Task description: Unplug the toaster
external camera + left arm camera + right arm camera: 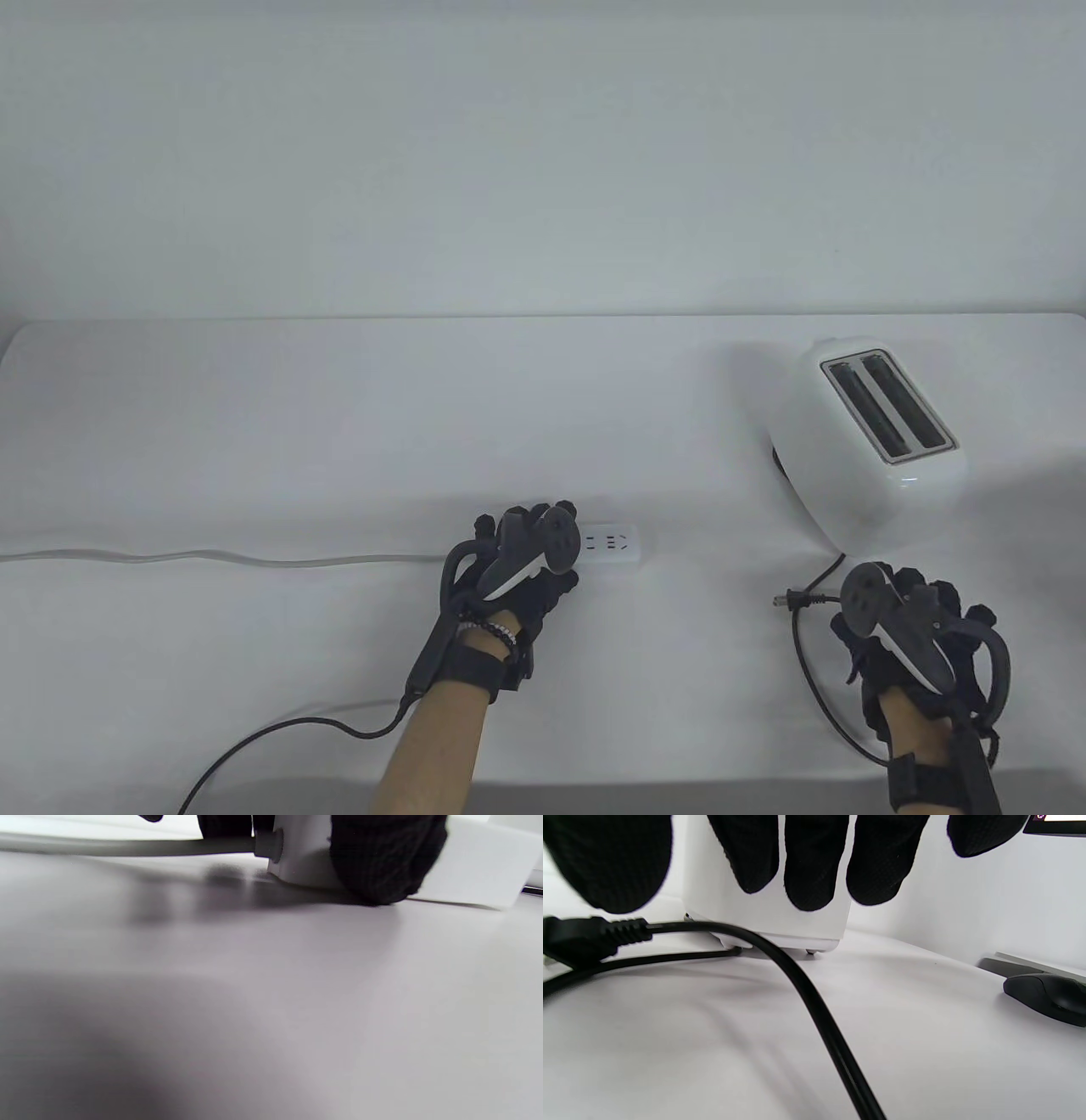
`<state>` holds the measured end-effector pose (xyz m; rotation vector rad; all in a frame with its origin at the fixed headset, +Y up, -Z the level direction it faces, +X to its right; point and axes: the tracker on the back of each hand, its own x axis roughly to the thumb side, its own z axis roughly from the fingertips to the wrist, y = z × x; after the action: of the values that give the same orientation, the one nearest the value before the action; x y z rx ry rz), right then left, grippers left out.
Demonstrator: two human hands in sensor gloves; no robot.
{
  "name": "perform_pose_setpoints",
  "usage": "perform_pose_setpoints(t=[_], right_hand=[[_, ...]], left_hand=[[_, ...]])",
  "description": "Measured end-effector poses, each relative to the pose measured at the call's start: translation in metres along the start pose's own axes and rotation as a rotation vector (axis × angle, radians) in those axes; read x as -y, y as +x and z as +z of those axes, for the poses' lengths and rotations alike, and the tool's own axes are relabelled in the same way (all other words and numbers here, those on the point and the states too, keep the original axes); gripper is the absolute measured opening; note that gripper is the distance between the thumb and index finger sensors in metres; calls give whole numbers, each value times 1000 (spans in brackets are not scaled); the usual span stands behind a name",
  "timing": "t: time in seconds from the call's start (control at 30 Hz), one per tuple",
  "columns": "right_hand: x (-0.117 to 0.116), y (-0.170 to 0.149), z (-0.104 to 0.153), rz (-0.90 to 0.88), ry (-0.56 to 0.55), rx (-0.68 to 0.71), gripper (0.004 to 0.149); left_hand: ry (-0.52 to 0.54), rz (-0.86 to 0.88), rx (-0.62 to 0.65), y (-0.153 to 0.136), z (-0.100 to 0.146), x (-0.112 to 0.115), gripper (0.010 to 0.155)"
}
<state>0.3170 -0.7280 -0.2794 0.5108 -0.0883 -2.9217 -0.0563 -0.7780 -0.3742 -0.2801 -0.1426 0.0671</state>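
Observation:
The white two-slot toaster stands at the right of the table and shows in the right wrist view. Its black plug lies loose on the table, out of the white power strip; the black cord loops toward the front. My right hand hovers just right of the plug with its fingers spread and holding nothing; the plug lies below the thumb. My left hand rests on the strip's left end and holds it, one fingertip against its near side.
The strip's grey-white cable runs off to the left edge. A black glove cable trails at the front left. A dark rounded object lies to the right of the toaster. A white wall stands behind the table.

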Motion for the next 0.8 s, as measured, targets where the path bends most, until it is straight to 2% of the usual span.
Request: perform_pose_setpoints(t=[0.33,0.63,0.8], right_hand=[[35,20,24,-62,-85,106,94],[63,70,39,-81,-159,231,95],[71,105,39,-97,-179,297,95]], left_hand=[[74,-35,35,-4,24,-30,100],[126,5,13,-33,59,-53,99],[145,14,3,-51,74,-54,98]])
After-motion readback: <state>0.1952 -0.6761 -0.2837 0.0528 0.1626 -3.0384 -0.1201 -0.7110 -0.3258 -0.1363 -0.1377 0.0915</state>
